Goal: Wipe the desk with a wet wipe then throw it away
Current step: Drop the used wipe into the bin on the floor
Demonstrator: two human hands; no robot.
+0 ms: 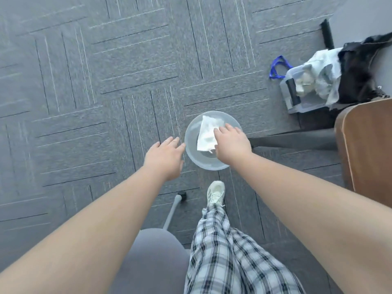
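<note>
A round translucent bin (192,136) stands on the grey carpet below me. A crumpled white wet wipe (206,133) hangs over the bin's opening, pinched at its right edge by my right hand (230,145). My left hand (164,159) hovers just left of the bin's rim, fingers apart and holding nothing. The brown desk (369,153) shows only as a corner at the right edge.
A clear storage box (301,96) stuffed with white cloth and a black garment sits at the upper right, with a blue strap (276,67) beside it. A grey chair seat (152,259) and its leg are below me, beside my plaid trouser leg and white shoe (216,193).
</note>
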